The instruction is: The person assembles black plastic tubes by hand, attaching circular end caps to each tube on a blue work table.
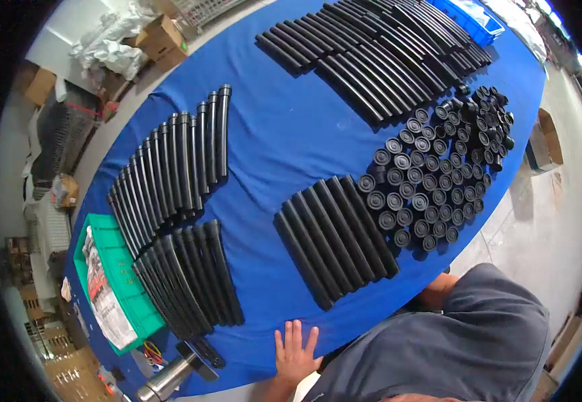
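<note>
1. My left fingers (pixel 297 333) lie on the blue-covered surface (pixel 257 167), stretched out and slightly spread, gripping nothing.
2. My right arm (pixel 440 289) bends down past the surface's edge, to the right of the left fingers; the fingers on that side are hidden, so I cannot tell whether they are wide or narrow.
3. Ahead of the left fingers and slightly right, near but not touching, I have a row of thick black tubes (pixel 334 241) lying side by side.
4. Ahead and to their left lies a nearer fan of tubes (pixel 190 278), with a collared fan of tubes (pixel 186 161) beyond it.
5. Past the thick tubes, farther right of the fingers, round black caps (pixel 432 181) stand clustered.
6. Farthest ahead of the fingers, I see long rows of tubes (pixel 365 80) beside a blue bin (pixel 487 35).
7. Left of the fingers sits a metal cylinder (pixel 167 380); beyond it, a green crate (pixel 113 241).
</note>
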Available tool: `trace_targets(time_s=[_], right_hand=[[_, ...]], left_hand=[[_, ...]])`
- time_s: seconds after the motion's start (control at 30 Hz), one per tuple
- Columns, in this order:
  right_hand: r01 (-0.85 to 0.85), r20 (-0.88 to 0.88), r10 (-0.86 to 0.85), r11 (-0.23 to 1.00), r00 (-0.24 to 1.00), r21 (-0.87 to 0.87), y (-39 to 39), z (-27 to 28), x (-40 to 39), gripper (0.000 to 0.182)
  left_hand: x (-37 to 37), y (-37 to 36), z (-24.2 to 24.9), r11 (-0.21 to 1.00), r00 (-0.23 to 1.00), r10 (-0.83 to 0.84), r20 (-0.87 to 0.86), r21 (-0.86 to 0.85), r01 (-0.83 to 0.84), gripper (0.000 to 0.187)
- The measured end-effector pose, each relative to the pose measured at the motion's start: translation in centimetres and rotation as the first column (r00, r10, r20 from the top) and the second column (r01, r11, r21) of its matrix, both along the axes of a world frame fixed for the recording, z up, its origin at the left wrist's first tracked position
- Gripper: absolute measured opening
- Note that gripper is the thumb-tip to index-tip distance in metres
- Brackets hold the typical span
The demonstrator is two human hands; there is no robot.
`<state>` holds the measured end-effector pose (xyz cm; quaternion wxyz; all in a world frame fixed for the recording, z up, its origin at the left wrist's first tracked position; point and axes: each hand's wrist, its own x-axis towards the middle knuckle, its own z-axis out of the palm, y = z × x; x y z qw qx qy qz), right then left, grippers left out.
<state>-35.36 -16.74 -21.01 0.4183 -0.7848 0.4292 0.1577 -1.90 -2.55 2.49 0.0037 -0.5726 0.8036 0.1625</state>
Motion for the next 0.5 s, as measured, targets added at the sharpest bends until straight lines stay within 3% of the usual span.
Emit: trace_targets(time_s=[0.13, 0.5], right_hand=[[-0.024, 0.029, 0.026, 0.998, 0.999, -0.060, 0.5, -0.8, -0.1, 0.049], [-0.004, 0.097, 0.020, 0.986, 0.995, -0.165, 2.8, -1.1, -1.3, 0.047]], left_hand=[[-0.3, 0.4, -0.5, 0.999, 1.000, 0.006, -0.030, -0.038, -0.007, 0.111], [-1.2, 0.5, 0.6, 0.980, 1.000, 0.001, 0.031, -0.199, 0.005, 0.104]])
